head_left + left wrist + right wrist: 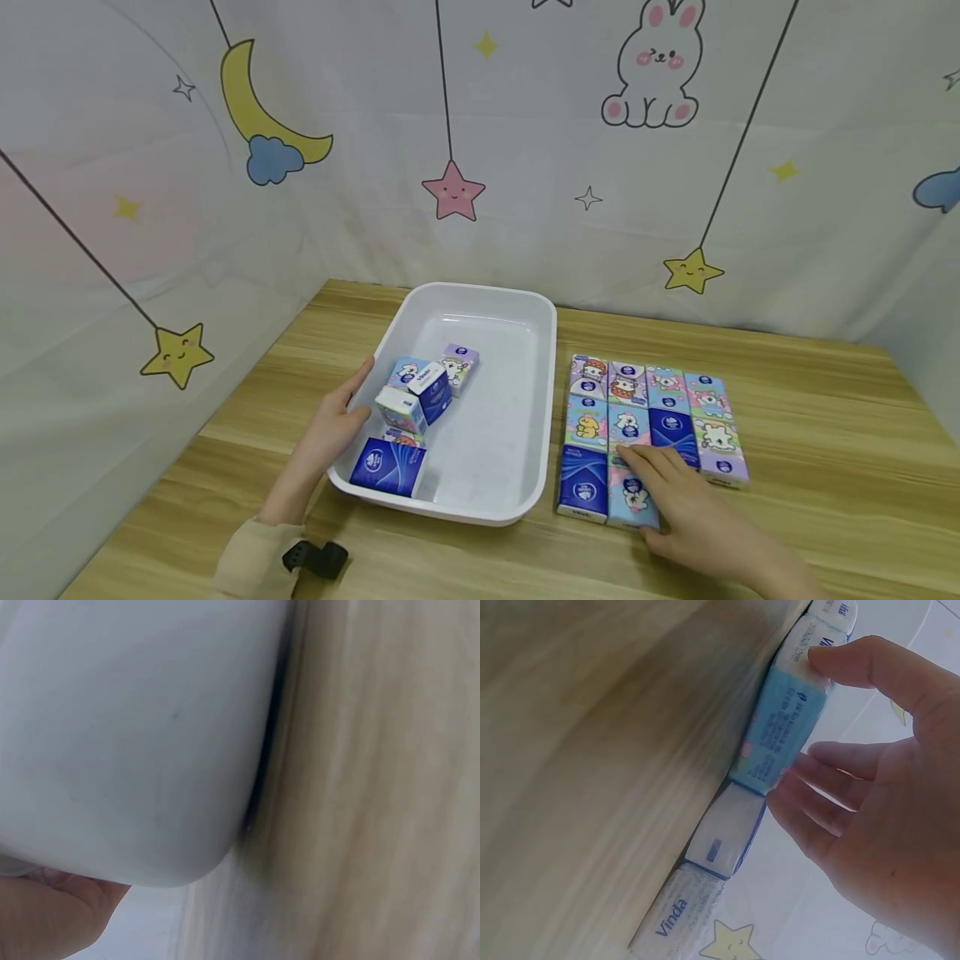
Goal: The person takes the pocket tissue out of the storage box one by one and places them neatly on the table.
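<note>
Beneath right grip [686, 510], on pale wood-grain worktop [817, 425], light-blue cartoon-print tissue pack [628, 502] is held lightly lengthwise: thumb set at near end, fingers part curled over far end. Beyond it, block of blue and pastel wrapped tissue packs [627, 417] is laid flat. By left grip [330, 429], rim of white rectangular plastic tray [495, 425] is held; right of that grip, loose tissue packs [432, 400] are gathered inside. Held pack judged light, soft, easily dented, wrapper slippery; best taken gently by ends, left flank being blocked by glossy dark-blue pack [583, 479].
</note>
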A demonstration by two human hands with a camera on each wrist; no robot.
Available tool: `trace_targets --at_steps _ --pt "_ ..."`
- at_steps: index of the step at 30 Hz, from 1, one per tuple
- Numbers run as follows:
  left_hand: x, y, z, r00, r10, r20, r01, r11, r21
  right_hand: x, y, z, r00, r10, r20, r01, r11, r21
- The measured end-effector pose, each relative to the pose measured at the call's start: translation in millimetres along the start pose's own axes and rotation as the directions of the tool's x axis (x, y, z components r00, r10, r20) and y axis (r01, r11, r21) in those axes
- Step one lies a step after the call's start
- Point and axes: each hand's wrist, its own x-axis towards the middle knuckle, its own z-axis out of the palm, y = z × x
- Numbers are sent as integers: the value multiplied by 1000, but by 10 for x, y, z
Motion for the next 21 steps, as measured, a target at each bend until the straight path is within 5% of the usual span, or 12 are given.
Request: trace_targets --at_steps 21 --pt "2 4 -1 1000 -7 6 7 1000 1 36 -31 -21 1000 4 -7 -4 1000 -18"
